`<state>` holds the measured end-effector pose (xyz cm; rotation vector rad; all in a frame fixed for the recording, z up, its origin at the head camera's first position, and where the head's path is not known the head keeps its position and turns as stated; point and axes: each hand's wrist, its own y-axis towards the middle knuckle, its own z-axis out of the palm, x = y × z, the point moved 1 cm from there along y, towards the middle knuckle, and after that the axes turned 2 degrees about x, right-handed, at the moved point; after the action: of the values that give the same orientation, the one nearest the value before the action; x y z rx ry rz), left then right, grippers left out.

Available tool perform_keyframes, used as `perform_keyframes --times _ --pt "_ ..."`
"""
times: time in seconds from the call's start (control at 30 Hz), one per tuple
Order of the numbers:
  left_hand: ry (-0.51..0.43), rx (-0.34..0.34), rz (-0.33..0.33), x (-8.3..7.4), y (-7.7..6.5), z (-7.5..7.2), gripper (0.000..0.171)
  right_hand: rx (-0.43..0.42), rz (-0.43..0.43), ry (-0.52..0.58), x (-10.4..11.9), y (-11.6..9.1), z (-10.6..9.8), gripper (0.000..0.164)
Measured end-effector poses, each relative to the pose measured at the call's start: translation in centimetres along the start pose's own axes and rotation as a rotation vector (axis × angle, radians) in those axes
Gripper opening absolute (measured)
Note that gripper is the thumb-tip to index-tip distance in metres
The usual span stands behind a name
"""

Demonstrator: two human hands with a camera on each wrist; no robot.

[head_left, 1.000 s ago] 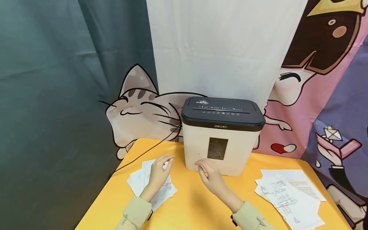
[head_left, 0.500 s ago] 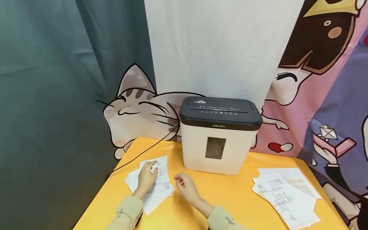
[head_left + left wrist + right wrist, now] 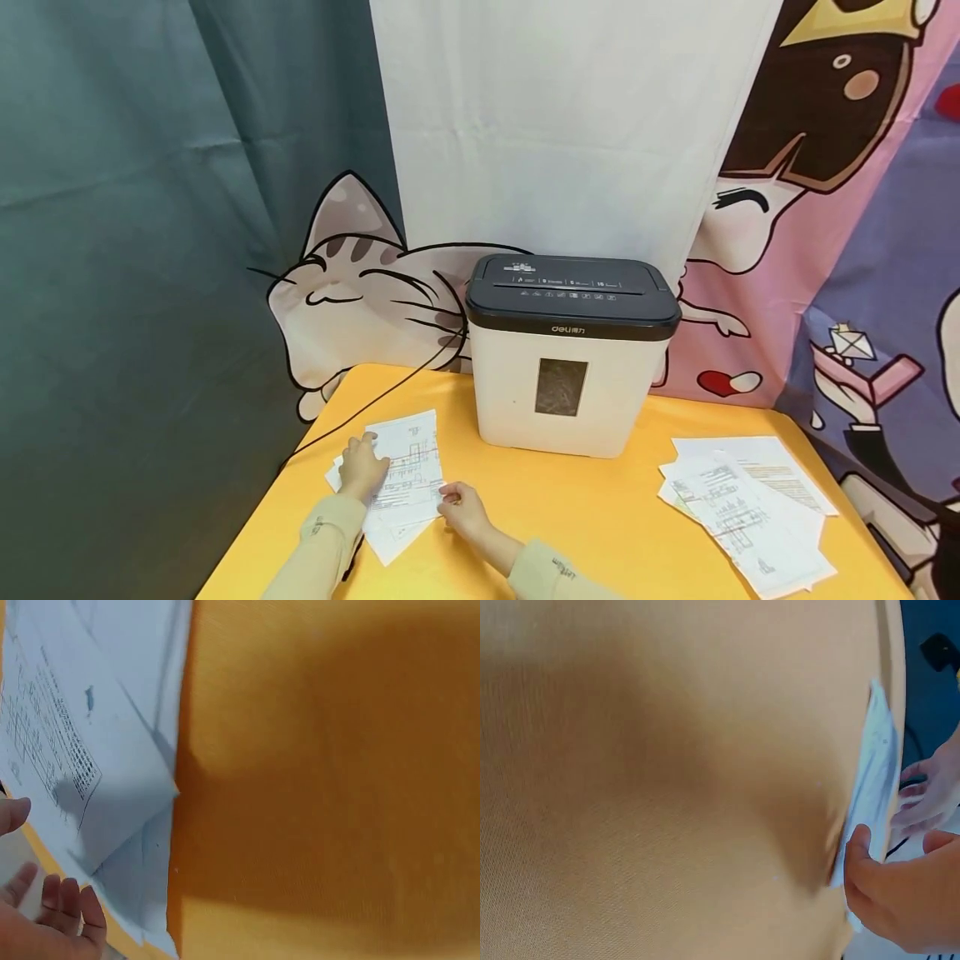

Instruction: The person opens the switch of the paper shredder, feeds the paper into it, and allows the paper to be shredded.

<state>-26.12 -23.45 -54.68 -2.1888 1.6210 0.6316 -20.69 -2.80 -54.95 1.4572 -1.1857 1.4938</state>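
Observation:
A printed sheet of paper [image 3: 408,467] lies on top of a loose pile on the table's left side. My left hand [image 3: 362,467] is at the sheet's left edge, its fingers spread and slightly bent; in the left wrist view, loosely bent fingers [image 3: 71,904] show beside the paper. Over at the right edge, my right hand [image 3: 465,512] pinches the sheet between thumb and fingers. From the right wrist the right thumb [image 3: 861,838] lies against the sheet's edge [image 3: 874,772]; the fingertips beneath are hidden.
A white paper shredder [image 3: 502,392] with a dark top stands at the table's back. Its black cord [image 3: 367,404] runs leftward past the pile. A second pile of printed papers [image 3: 742,508] lies at the right on the yellow table [image 3: 592,533].
Both hands have come down and leftward from in front of the shredder to the left paper pile. The right hand has reached the top sheet's right edge, and that sheet has shifted.

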Motion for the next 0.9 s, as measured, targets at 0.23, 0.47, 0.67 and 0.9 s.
perform_keyframes --times 0.23,0.47,0.67,0.9 --pt "-0.084 0.059 -0.185 -0.42 -0.07 -0.49 0.067 -0.018 0.029 -0.012 -0.39 0.74 0.13 0.034" --pt "-0.095 0.086 -0.248 -0.64 -0.21 -0.56 0.067 -0.033 0.037 -0.023 -0.50 0.58 0.18 0.033" --pt "-0.159 0.066 -0.293 -0.31 -0.21 -0.47 0.075 -0.035 0.087 0.041 -0.56 0.50 0.29 0.032" --pt "-0.227 0.097 -0.299 0.19 0.11 -0.96 0.078 -0.028 0.142 0.101 -0.34 0.94 0.28 0.034"
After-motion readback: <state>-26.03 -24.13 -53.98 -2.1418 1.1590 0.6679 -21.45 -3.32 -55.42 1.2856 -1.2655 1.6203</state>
